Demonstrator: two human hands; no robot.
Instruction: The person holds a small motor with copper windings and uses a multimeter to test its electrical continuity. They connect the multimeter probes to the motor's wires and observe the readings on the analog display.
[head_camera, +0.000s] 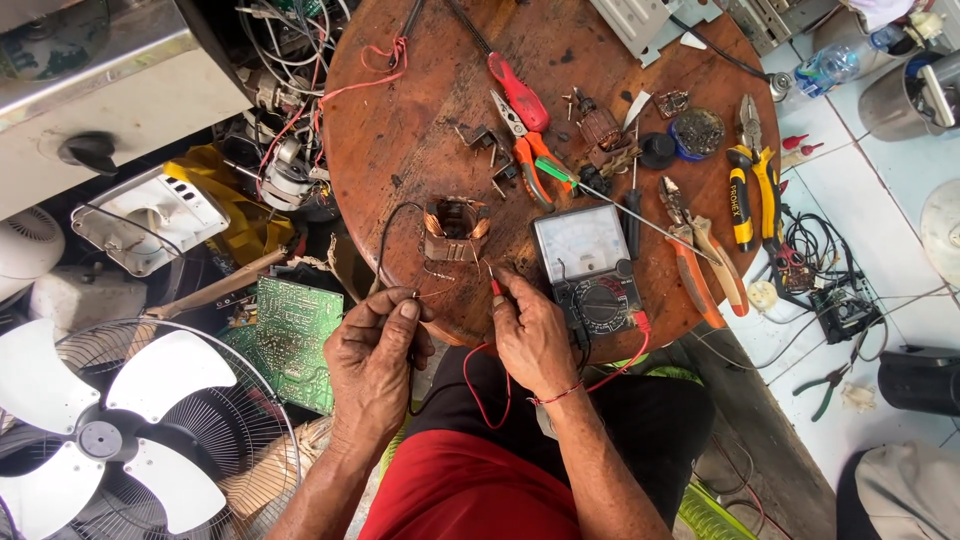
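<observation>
My left hand (378, 352) pinches a black test probe and a thin wire at the near edge of a round wooden table (420, 120). My right hand (528, 335) holds a red test probe (494, 288), tip pointing up toward a small motor coil with copper windings (455, 228). Thin leads run from the coil toward both probes. An analog multimeter (588, 268) lies just right of my right hand, with red and black leads trailing over the table edge.
Red-handled pliers (520, 95), orange cutters (535, 160), a green screwdriver (560, 175), yellow pliers (752, 190) and orange pliers (700, 260) lie on the table. A white fan (110, 430), a green circuit board (290, 335) and tangled wires crowd the left.
</observation>
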